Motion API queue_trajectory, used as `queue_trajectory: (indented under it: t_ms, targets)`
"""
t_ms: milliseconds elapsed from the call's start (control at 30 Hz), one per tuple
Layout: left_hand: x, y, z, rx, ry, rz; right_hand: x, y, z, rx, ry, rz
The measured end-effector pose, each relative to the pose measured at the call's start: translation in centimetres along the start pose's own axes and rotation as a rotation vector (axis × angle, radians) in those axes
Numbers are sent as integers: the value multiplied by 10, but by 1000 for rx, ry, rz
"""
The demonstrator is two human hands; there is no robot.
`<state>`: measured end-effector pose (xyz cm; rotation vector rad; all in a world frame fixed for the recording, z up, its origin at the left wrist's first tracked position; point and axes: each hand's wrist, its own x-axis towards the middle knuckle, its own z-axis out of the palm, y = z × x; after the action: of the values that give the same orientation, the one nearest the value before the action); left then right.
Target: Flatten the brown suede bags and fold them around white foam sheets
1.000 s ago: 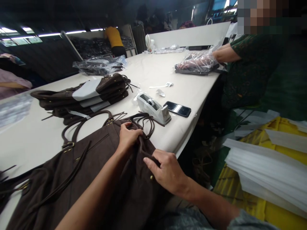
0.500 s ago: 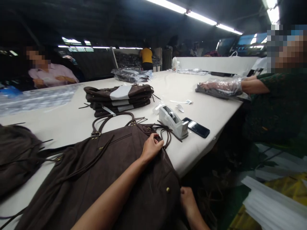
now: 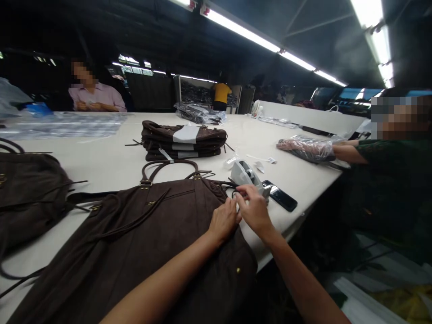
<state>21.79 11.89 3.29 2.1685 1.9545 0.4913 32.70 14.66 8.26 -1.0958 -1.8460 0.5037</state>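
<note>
A large dark brown bag [image 3: 148, 238] with handles and thin cords lies across the near part of the table. My left hand [image 3: 224, 220] is closed at the bag's upper right corner, its fingertips pinching the edge or a cord there; exactly what it grips is hidden. Right beside it, my right hand [image 3: 253, 209] has thumb and fingers closed round the dark cords [image 3: 233, 191] at that corner. Behind my right hand stands a grey tape dispenser [image 3: 245, 173], partly covered by it.
A black phone [image 3: 279, 195] lies right of the dispenser. Folded brown bags [image 3: 184, 141] are stacked behind, and another bag [image 3: 30, 193] is at left. A person's hands [image 3: 303, 147] are on a plastic-wrapped bundle at right. The table edge [image 3: 313, 198] runs diagonally.
My right hand has come up from the bag's lower right side to the corner beside my left hand. My left hand stays at that corner. The view has shifted, showing more ceiling.
</note>
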Motion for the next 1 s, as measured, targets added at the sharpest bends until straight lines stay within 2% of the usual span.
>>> queue_trajectory:
  t_ms: [100, 167, 233, 333, 500, 667, 800, 900, 1000]
  targets:
    - [0, -2, 1, 14, 0, 33, 49, 28, 40, 64, -272, 252]
    - [0, -2, 1, 19, 1, 57, 69, 42, 58, 139, -405, 341]
    - [0, -2, 2, 21, -2, 85, 78, 49, 69, 180, -451, 348]
    - [1, -3, 3, 13, -2, 120, 78, 50, 74, 237, -478, 336]
    - [2, -7, 9, -21, 35, 150, 73, 59, 72, 272, -448, 330]
    - [-3, -4, 7, -48, 149, 162, 70, 78, 71, 251, -286, 387]
    - [-4, -4, 6, -59, 322, 50, 64, 84, 71, 237, -158, 413]
    - [-1, -7, 14, -60, 445, -26, 58, 81, 72, 239, -121, 447]
    - [2, -10, 25, -59, 426, -1, 55, 77, 75, 232, -116, 484]
